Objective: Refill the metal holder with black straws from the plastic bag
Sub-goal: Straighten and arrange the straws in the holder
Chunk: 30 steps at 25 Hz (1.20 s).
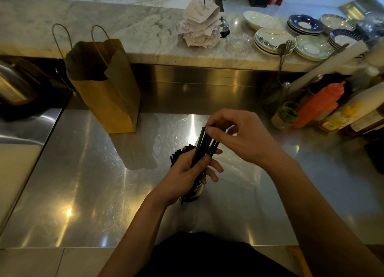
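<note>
My left hand (188,174) grips a bundle of black straws (204,145) near its lower end, holding it tilted above the metal holder (195,191). The holder is mostly hidden under that hand; several black straws (179,152) stick out of it to the left. My right hand (239,135) pinches the top ends of the held bundle with thumb and fingers. A clear plastic bag (243,170) lies flat on the steel counter just right of the holder, hard to make out.
A brown paper bag (108,94) stands at the back left of the steel counter (83,183). Bottles, an orange squeeze bottle (318,106) and a glass (285,114) crowd the right edge. Stacked plates (272,40) and a receipt spike (200,23) sit on the marble ledge behind.
</note>
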Tool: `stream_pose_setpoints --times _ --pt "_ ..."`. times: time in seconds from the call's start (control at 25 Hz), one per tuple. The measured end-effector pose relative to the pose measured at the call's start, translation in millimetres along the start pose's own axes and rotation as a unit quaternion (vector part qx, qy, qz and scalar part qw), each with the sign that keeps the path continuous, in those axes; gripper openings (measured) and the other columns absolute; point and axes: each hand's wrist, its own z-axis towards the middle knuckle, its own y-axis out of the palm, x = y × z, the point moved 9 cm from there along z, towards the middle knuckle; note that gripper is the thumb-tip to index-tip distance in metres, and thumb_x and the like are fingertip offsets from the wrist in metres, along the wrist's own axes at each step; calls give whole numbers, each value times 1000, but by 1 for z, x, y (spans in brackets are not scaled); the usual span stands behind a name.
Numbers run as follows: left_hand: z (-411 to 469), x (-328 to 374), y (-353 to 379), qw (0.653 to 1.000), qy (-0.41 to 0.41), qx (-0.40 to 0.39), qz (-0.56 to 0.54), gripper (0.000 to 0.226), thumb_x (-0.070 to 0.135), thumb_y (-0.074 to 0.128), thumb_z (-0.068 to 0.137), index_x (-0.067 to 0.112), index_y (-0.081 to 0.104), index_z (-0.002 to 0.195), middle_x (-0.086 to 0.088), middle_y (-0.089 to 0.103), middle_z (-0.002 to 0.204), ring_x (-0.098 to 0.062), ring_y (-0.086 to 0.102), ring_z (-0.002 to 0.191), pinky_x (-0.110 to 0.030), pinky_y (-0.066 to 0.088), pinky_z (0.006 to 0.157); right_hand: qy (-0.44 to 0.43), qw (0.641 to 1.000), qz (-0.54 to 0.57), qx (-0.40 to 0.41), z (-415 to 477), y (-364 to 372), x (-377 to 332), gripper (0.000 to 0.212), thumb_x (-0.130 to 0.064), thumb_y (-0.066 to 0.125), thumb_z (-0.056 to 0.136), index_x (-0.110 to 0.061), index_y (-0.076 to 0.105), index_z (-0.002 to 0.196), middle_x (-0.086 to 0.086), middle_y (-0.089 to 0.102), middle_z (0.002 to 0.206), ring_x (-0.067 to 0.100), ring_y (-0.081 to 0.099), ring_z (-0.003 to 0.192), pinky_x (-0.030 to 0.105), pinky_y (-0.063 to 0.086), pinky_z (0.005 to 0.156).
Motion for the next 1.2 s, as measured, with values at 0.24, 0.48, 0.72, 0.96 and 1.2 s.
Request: stream_pose_setpoints --times 0.24,0.48,0.72,0.96,1.2 --pt "1 3 -3 1000 11 8 15 30 21 41 102 13 58 125 -5 72 96 -13 64 69 -34 47 65 7 994 74 81 8 -21 -3 9 -13 56 94 -16 61 101 -9 67 94 1 65 89 17 53 77" --pt "-2 -5 -17 998 2 49 33 29 16 38 104 13 59 123 -3 70 87 -11 56 59 -24 46 59 48 902 218 370 -13 -85 37 14 -9 57 94 -8 66 105 7 70 88 10 66 74 24 56 71" --pt "3 2 -33 983 19 167 -68 25 15 38 104 14 59 116 -3 72 84 -13 67 68 -24 53 63 219 732 523 377 -40 -26 104 6 -7 59 93 -6 60 87 3 69 76 14 70 77 26 57 75" --pt "16 4 -52 933 22 321 -159 25 17 39 104 10 60 116 -10 74 105 -19 72 98 -32 57 86 242 736 566 281 -66 60 93 5 -1 58 90 -2 61 88 13 73 88 23 72 89 28 57 80" --pt "20 11 -61 916 45 355 -182 24 17 40 104 8 60 114 -8 75 100 -20 73 96 -36 56 89 226 882 348 225 -75 69 84 1 -1 68 85 -2 68 85 7 74 80 13 70 73 22 56 68"
